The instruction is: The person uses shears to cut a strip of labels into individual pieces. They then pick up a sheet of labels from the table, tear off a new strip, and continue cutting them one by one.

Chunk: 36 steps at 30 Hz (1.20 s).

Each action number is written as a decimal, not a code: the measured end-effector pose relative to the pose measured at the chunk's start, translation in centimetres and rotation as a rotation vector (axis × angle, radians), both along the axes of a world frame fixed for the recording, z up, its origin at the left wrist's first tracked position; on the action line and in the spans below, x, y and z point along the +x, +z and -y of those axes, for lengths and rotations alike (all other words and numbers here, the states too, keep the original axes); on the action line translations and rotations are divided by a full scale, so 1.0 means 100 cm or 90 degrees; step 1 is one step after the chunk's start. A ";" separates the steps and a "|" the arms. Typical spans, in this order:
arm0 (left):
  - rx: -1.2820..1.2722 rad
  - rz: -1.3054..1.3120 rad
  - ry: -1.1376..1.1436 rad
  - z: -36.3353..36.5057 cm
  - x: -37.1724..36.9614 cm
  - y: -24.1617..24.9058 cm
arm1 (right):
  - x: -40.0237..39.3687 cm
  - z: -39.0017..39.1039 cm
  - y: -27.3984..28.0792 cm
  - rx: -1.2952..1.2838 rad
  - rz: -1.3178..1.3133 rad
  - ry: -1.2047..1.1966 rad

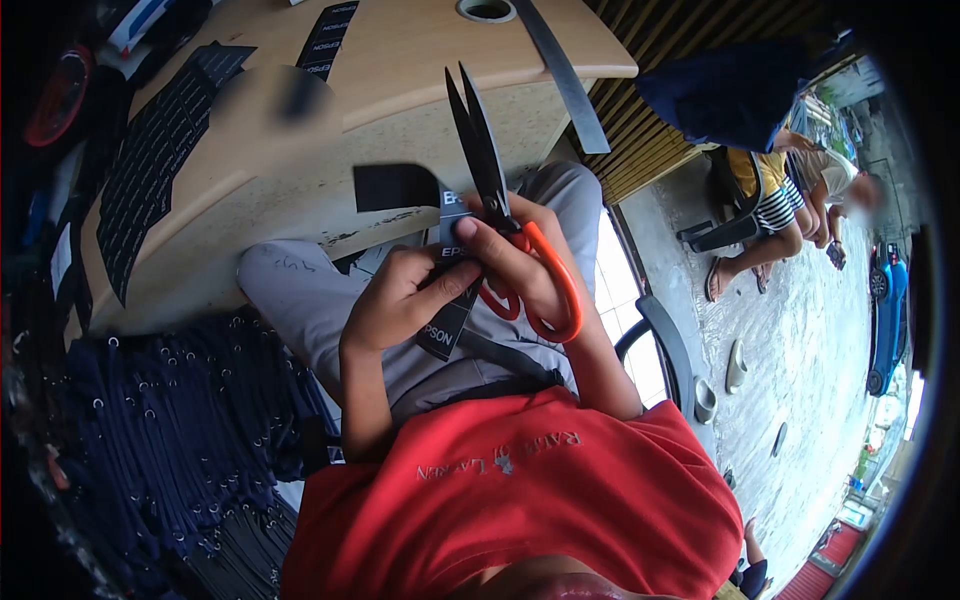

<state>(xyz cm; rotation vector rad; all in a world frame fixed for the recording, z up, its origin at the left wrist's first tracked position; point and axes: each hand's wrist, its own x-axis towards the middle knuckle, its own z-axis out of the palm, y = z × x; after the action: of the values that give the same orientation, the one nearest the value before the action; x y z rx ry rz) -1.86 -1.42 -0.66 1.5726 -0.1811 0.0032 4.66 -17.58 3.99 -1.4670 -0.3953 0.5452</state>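
Observation:
A strip of black labels with white EPSON lettering (pixel 440 335) is held above my lap. My left hand (pixel 405 300) pinches it from below, thumb pressed on the strip. The fingers of my right hand (pixel 520 255) meet it higher up, the thumb lying on the strip near a loose black end that bends off to the left. Scissors with orange handles (pixel 477 140) also sit in my right hand. Their blades point up toward the table, slightly apart, and the handle loops hang beside my palm. Part of the strip is hidden behind my fingers.
A wooden table (pixel 420 85) stands in front, carrying a black label sheet (pixel 155 185), another label strip (pixel 325 45), a tape roll (pixel 487 18) and a metal ruler (pixel 565 80) overhanging its edge. Navy cords with metal rings (pixel 190 430) hang at left. People (pixel 780 200) sit at right.

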 end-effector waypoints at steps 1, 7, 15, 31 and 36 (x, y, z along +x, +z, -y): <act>0.029 -0.007 -0.030 0.002 -0.002 0.000 | 0.001 0.001 0.005 -0.022 0.019 0.024; 0.040 -0.035 0.001 0.002 -0.014 0.024 | 0.010 -0.004 0.042 -0.019 0.052 -0.011; 0.036 -0.012 0.160 -0.042 -0.032 0.040 | 0.038 -0.060 0.064 0.171 0.091 0.012; -0.228 0.081 0.510 -0.039 0.087 0.072 | 0.060 -0.063 0.026 0.114 0.010 0.059; -0.102 0.072 0.291 -0.016 0.069 0.066 | 0.067 -0.061 0.010 0.139 -0.105 0.048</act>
<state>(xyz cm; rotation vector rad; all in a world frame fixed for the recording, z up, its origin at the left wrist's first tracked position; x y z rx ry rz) 5.04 0.14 5.91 1.4247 0.0927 0.4540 11.41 -11.48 4.98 -1.1917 -0.3692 0.6569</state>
